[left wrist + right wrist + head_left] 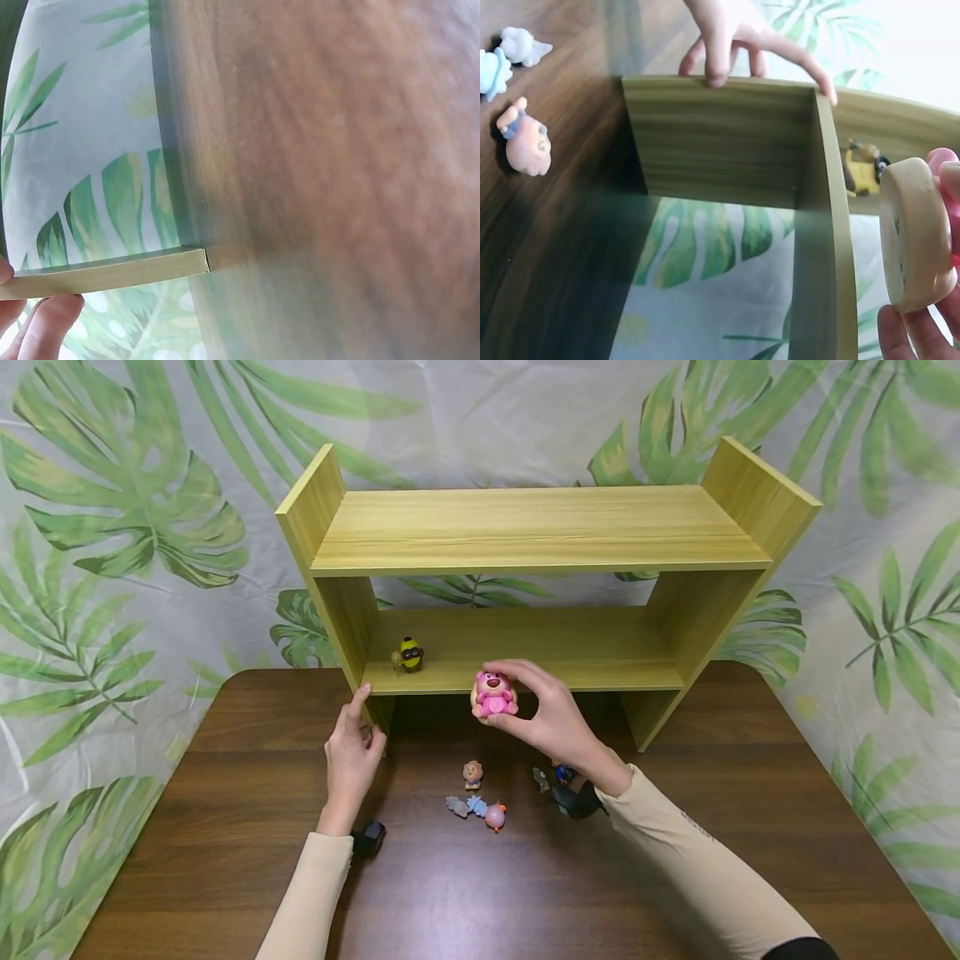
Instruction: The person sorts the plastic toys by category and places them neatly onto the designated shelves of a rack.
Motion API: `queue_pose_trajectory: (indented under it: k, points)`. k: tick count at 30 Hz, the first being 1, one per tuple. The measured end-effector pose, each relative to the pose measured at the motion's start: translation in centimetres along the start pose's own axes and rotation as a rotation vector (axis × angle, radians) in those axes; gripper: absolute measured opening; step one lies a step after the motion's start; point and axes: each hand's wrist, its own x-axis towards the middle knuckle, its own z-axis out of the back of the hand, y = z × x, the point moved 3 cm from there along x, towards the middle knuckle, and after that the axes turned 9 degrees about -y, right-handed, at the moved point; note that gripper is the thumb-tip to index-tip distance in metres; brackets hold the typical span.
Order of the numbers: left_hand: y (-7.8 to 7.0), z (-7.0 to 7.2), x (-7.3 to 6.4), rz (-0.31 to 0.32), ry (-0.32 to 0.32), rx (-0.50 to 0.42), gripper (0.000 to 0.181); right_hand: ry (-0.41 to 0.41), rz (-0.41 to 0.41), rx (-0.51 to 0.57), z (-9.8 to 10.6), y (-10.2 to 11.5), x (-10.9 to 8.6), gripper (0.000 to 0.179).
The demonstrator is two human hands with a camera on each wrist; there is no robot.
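In the head view my right hand [558, 718] pinches a pink bear figurine [495, 695] between thumb and fingers, in front of the middle shelf board. The right wrist view shows the bear's round cream-coloured back piece [911, 236] from the side. My left hand [352, 764] grips the front edge of the left side panel of the wooden shelf [540, 547]. Seen from the right wrist, the left thumb lies over that edge, and one finger reaches to the middle board. A yellow and black figurine [408, 655] stands on that board's left end.
On the brown table [247, 827] before the shelf lie several small figures: a peach-coloured one [472, 774], a grey one [457, 807], a light blue one [477, 806] and a pink round one [495, 816]. More small figures [542, 779] lie near the right wrist. A leaf-patterned cloth [150, 527] hangs behind.
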Motion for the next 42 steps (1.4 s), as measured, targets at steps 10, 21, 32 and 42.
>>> queue_pose_trajectory:
  k: [10, 21, 32, 42]
  points:
    - [0.2, -0.1, -0.1, 0.001, -0.003, 0.007, 0.078, -0.018, -0.024, 0.008, -0.2, -0.5, 1.1, 0.056]
    - [0.2, -0.1, -0.1, -0.005, -0.002, 0.013, 0.079, -0.041, -0.028, -0.019, -0.8, -1.2, 2.7, 0.055]
    - [0.2, -0.1, -0.1, -0.003, 0.000, 0.013, 0.079, -0.039, -0.061, -0.048, -1.7, -1.9, 4.3, 0.054]
    - [0.2, -0.1, -0.1, -0.004, -0.002, 0.012, 0.079, -0.014, -0.091, -0.056, -2.1, -2.7, 5.1, 0.055]
